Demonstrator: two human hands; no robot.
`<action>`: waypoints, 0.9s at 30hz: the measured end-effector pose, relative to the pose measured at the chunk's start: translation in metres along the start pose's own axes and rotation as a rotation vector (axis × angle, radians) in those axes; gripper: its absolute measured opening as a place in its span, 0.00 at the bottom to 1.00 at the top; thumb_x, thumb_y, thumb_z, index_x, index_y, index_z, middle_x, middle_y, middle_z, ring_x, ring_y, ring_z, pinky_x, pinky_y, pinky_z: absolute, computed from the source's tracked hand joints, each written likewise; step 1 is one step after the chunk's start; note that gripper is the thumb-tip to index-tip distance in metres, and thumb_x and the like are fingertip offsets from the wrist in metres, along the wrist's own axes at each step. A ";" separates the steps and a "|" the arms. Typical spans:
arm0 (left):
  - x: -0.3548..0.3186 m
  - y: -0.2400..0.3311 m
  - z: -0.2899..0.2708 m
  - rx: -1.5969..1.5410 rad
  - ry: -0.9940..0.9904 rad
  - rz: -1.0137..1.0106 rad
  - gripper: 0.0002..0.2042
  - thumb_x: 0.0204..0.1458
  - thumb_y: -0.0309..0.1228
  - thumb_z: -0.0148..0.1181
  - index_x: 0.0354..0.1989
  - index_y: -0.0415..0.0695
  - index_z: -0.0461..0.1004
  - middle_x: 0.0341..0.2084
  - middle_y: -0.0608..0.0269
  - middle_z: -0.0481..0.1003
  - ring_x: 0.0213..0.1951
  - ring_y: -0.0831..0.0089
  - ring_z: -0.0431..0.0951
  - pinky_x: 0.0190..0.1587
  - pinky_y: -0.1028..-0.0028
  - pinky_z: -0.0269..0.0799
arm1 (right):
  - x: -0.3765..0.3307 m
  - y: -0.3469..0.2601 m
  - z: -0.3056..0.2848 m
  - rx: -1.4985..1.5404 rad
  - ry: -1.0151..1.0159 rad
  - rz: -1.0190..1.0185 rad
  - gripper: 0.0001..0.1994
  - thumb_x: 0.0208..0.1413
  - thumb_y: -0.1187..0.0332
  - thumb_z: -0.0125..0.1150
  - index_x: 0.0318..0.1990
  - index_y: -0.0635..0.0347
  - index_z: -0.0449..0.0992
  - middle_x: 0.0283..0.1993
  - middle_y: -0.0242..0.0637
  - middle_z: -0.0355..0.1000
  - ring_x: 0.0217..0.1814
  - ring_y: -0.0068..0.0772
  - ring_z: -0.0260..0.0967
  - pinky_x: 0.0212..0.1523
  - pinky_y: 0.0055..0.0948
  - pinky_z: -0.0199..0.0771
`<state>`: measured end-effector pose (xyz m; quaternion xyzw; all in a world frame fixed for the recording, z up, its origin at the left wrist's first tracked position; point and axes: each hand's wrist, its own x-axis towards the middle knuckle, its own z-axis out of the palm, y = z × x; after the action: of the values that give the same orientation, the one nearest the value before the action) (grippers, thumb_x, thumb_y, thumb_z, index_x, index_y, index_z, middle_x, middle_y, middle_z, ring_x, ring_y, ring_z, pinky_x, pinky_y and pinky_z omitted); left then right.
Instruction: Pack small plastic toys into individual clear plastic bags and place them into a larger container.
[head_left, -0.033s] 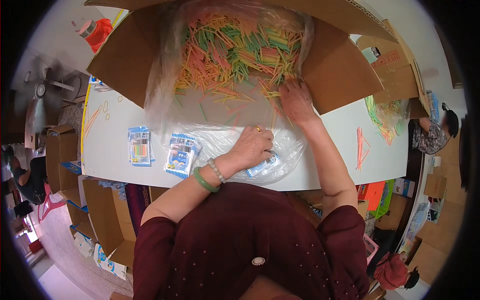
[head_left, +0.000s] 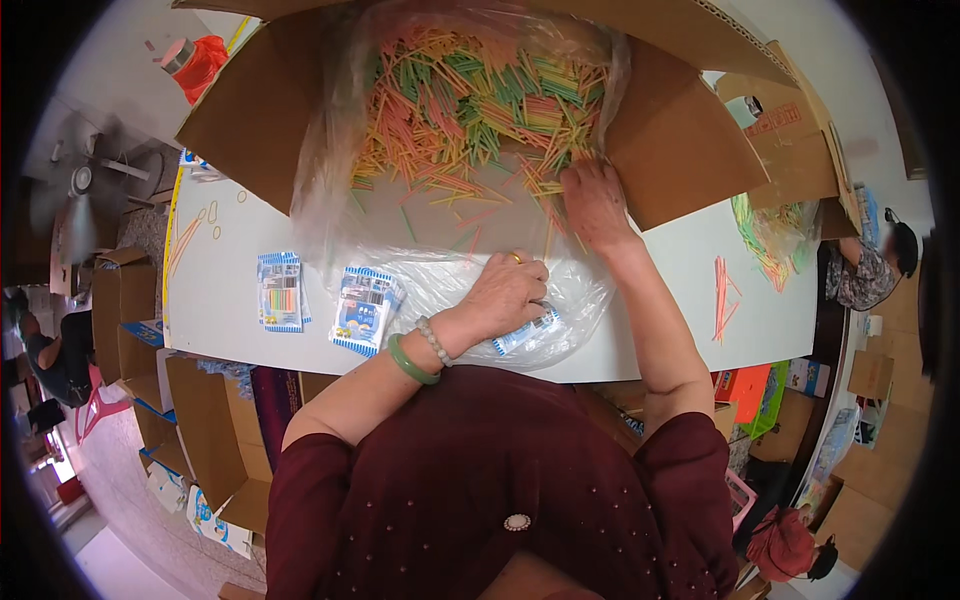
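A heap of thin sticks in pink, yellow, green and orange lies on a clear plastic bag spread from an opened cardboard box. At the heap's near right edge is my right hand, its fingers bent and close together over some of the sticks; the fingertips are partly hidden. My left hand rests on the bag's near part, closed on a small blue-and-white packet that sticks out below the fingers. To its left lie a stack of similar flat packets and a smaller stack of packets showing coloured sticks.
Tall cardboard flaps flank the heap. Loose pink sticks and another bag of sticks lie on the right of the white table. Rubber bands lie at left. Other people sit off to both sides.
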<state>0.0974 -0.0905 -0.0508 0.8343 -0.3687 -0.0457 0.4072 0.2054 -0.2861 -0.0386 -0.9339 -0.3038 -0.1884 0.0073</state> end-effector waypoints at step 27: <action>-0.006 -0.006 0.001 -0.056 -0.024 -0.010 0.09 0.41 0.35 0.63 0.22 0.45 0.73 0.38 0.65 0.70 0.48 0.60 0.65 0.49 0.63 0.57 | 0.060 -0.032 -0.013 0.107 -0.653 0.186 0.12 0.41 0.71 0.50 0.35 0.62 0.74 0.36 0.51 0.73 0.38 0.53 0.71 0.37 0.42 0.70</action>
<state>0.0962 -0.0847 -0.0566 0.8238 -0.3680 -0.0682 0.4259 0.2274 -0.2276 -0.0085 -0.9668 -0.2132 0.1384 -0.0242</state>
